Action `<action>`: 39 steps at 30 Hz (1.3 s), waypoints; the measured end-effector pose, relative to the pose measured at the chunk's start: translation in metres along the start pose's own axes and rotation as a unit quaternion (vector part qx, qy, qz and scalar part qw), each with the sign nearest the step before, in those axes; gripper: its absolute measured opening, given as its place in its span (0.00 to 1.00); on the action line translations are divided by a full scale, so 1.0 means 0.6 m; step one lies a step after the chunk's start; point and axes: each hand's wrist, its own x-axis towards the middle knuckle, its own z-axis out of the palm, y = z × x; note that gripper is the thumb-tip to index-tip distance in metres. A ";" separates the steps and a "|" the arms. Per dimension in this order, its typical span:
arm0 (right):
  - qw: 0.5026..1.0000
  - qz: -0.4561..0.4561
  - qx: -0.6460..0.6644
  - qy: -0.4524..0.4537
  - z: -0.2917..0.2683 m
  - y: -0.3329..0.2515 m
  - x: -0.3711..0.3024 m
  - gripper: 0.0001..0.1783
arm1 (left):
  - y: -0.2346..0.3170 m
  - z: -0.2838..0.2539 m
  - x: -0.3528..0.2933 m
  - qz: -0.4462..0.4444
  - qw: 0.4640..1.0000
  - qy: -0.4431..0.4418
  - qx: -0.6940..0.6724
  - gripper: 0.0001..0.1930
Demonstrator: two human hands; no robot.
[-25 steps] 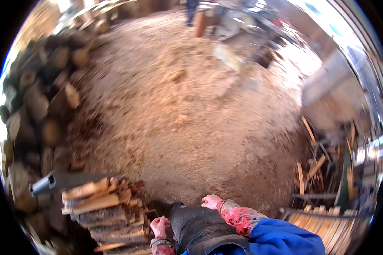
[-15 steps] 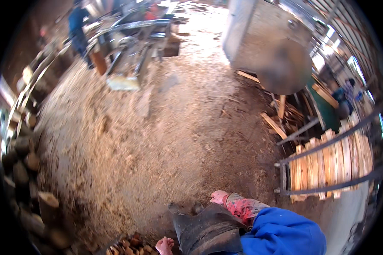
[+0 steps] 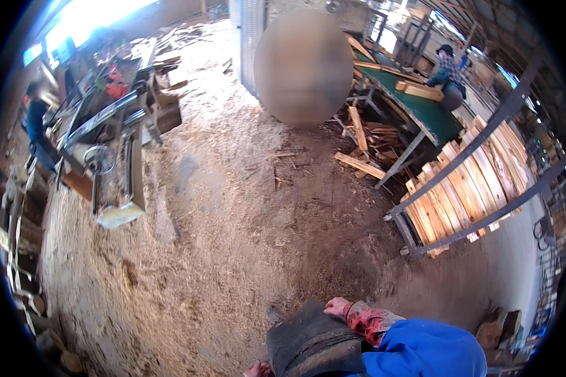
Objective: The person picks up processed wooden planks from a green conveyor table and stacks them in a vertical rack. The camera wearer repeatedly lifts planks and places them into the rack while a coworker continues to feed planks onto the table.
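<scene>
My right hand hangs beside the dark apron on my front, its fingers loosely curled with nothing showing in them. The sleeve above it is red and stained, below a blue upper sleeve. Only part of my left hand shows at the lower edge, on the apron's other side. Its visible fingers look curled, and no held thing shows there. Both hands are above a floor strewn with sawdust.
On the right, a metal rack holds stacked boards. Behind it, a person is at a green table. Scrap wood lies beside the table. A long machine and another person are at left.
My view has swung to the right. The machine and metal post now sit further left, and more of the green table shows. The wood pile by my left hand has left the picture.
</scene>
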 end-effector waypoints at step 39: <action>0.879 0.144 0.419 0.175 -0.846 0.042 0.488 0.21 | 0.896 0.698 0.307 -0.006 0.988 -0.069 0.135 0.20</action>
